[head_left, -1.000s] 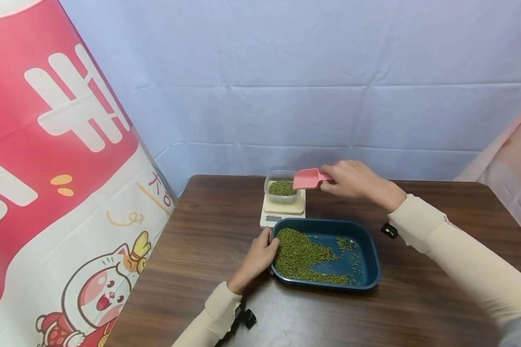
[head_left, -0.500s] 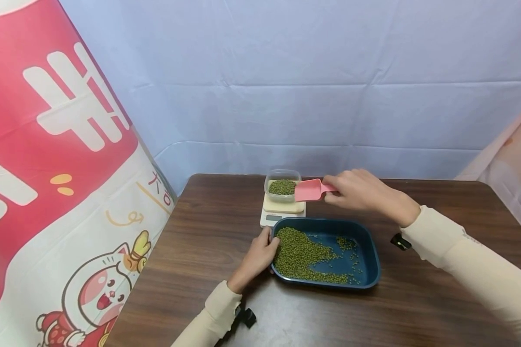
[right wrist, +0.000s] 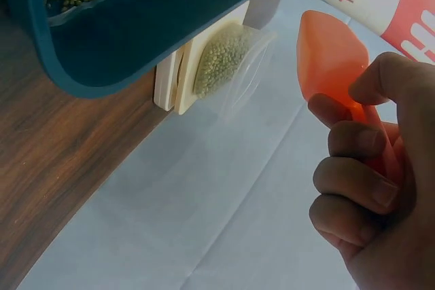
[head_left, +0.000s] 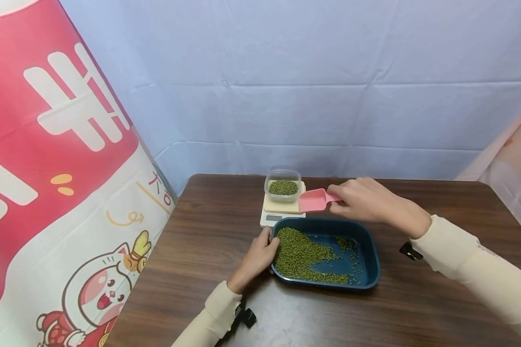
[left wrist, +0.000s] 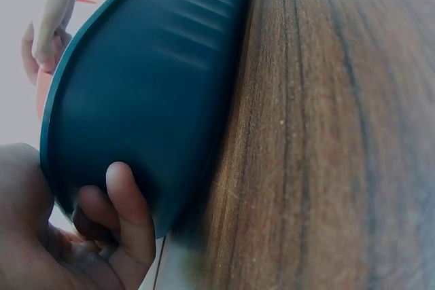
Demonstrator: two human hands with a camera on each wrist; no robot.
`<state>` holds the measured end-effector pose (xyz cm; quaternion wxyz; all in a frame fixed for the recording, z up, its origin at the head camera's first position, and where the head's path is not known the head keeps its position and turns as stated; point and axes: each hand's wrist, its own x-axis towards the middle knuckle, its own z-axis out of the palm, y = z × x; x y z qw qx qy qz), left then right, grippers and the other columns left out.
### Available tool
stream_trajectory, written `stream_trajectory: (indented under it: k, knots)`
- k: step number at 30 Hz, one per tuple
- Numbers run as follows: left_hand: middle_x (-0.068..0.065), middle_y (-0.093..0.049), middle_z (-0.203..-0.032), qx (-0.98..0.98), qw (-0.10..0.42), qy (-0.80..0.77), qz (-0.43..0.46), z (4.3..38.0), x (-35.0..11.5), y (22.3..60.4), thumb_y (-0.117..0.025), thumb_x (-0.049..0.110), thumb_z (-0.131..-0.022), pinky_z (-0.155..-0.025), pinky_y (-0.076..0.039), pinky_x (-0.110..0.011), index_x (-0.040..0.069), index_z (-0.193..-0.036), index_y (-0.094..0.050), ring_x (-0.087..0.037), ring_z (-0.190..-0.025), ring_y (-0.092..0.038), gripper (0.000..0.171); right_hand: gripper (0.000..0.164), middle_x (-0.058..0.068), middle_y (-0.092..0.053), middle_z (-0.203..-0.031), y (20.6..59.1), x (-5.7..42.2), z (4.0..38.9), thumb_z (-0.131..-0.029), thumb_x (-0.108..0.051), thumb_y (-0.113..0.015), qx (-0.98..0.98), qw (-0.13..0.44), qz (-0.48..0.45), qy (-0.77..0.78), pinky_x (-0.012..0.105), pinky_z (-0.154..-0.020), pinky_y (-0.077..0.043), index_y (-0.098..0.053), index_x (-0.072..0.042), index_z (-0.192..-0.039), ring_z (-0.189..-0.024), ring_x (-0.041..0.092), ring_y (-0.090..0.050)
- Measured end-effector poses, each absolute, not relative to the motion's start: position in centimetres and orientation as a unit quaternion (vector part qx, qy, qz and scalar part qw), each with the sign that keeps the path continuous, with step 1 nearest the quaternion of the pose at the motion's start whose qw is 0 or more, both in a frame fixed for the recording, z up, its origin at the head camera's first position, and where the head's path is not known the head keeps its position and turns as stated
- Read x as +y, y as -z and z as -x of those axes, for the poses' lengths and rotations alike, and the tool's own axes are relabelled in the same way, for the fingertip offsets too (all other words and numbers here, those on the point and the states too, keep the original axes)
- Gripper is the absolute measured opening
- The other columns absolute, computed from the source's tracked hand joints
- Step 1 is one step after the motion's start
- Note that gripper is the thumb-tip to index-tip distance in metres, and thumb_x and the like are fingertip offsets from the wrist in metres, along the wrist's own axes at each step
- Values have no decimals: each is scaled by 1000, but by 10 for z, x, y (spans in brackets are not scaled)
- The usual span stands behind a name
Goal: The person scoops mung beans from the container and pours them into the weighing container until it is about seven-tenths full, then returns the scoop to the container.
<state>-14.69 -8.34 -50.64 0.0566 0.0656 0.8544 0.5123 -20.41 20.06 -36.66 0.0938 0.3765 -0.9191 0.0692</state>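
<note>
My right hand [head_left: 364, 200] grips the handle of a pink scoop [head_left: 314, 200], fingers curled round it in the right wrist view. The scoop [right wrist: 329, 56] looks empty and hangs above the table, over the right side of the kitchen scale [head_left: 282, 208]. On the scale stands a clear plastic container [head_left: 283, 197] with green mung beans [head_left: 283, 187] in it. A dark blue tray [head_left: 373, 250] lies in front, mung beans [head_left: 297, 255] heaped toward its left. My left hand [head_left: 255, 255] holds the tray's left rim, thumb over the edge and fingers against the outer wall [left wrist: 136, 100].
Everything stands on a brown wooden table [head_left: 208, 231]. A pale cloth backdrop [head_left: 260, 96] hangs behind its far edge, and a printed red and white cloth [head_left: 69, 193] hangs at the left.
The right hand and scoop have moved back from over the clear container, toward me and slightly right. The left hand and the tray have stayed in place.
</note>
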Motion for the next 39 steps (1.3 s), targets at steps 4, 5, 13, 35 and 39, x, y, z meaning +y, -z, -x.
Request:
stream_trajectory:
  k: [4, 5, 13, 35, 39]
  knots:
    - [-11, -53, -64, 854, 55, -513, -64, 147, -83, 507, -41, 21, -100, -28, -51, -37, 10, -86, -42, -22, -32, -54, 17, 9, -10, -38, -54, 368, 204, 200, -82, -24, -58, -921, 88, -374, -65, 21, -40, -17, -51, -22, -77, -45, 8, -31]
    - [-11, -53, -64, 854, 54, -513, -63, 148, -83, 507, -41, 21, -99, -28, -51, -37, 10, -86, -42, -22, -32, -54, 17, 8, -10, -38, -54, 368, 205, 199, -82, -24, -58, -922, 87, -373, -64, 21, -40, -17, -51, -22, -78, -45, 8, -31]
    - [-11, -55, -63, 856, 54, -510, -63, 148, -83, 507, -41, 21, -100, -28, -51, -36, 11, -86, -42, -22, -33, -54, 17, 12, -11, -39, -54, 376, 211, 192, -81, -26, -61, -926, 76, -366, -60, 21, -39, -17, -54, -19, -88, -44, 7, -30]
    - [-11, -52, -63, 855, 59, -512, -62, 147, -83, 506, -41, 20, -99, -28, -51, -37, 10, -87, -41, -22, -32, -54, 16, 12, -14, -34, -52, 389, 230, 178, -77, -26, -63, -922, 93, -373, -40, 21, -41, -10, -52, -25, -83, -43, 6, -25]
    - [-11, -52, -63, 855, 57, -511, -62, 147, -83, 506, -41, 20, -100, -28, -51, -37, 10, -87, -41, -22, -32, -54, 16, 12, -14, -35, -52, 391, 233, 177, -77, -26, -64, -925, 83, -369, -42, 21, -41, -10, -55, -24, -85, -43, 6, -26]
